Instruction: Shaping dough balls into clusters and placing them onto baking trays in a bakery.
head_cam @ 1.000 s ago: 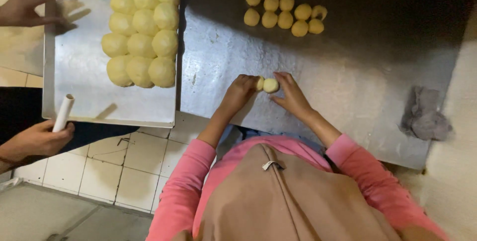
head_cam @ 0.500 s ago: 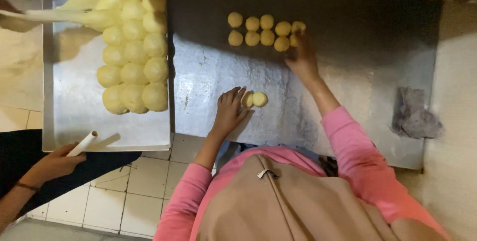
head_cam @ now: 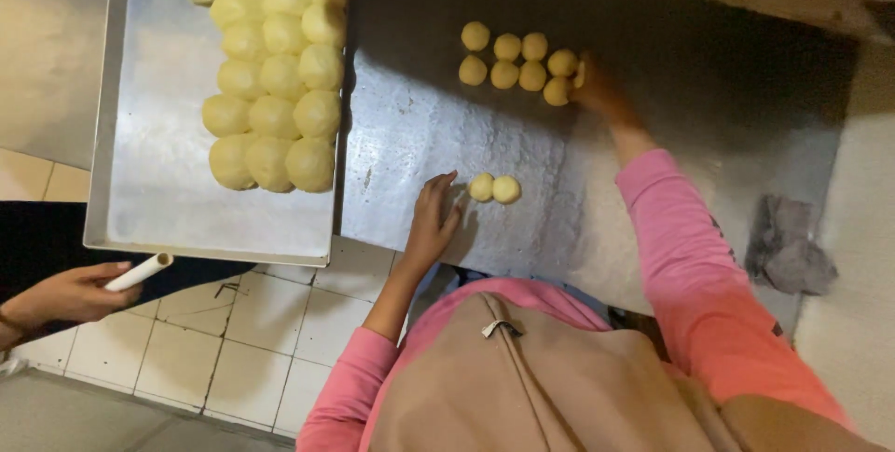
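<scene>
My left hand (head_cam: 433, 219) rests flat on the steel worktop (head_cam: 419, 126), fingers spread, just left of two small dough balls (head_cam: 494, 189) that lie side by side. My right hand (head_cam: 601, 89) reaches far across the worktop to a cluster of several small dough balls (head_cam: 517, 62) and touches the ball at its right end; whether it grips one is hidden in shadow. Both my arms wear pink sleeves.
A metal tray (head_cam: 158, 200) at the left holds several larger dough balls (head_cam: 275, 116) in rows. Another person's hand (head_cam: 70, 294) at the lower left holds a white cylinder (head_cam: 140, 272). A crumpled grey cloth (head_cam: 788, 247) lies at the right. Tiled floor shows below.
My hands have parted from rolling one ball together. The right hand reached out to the far cluster, and the left hand now lies flat beside two balls on the worktop.
</scene>
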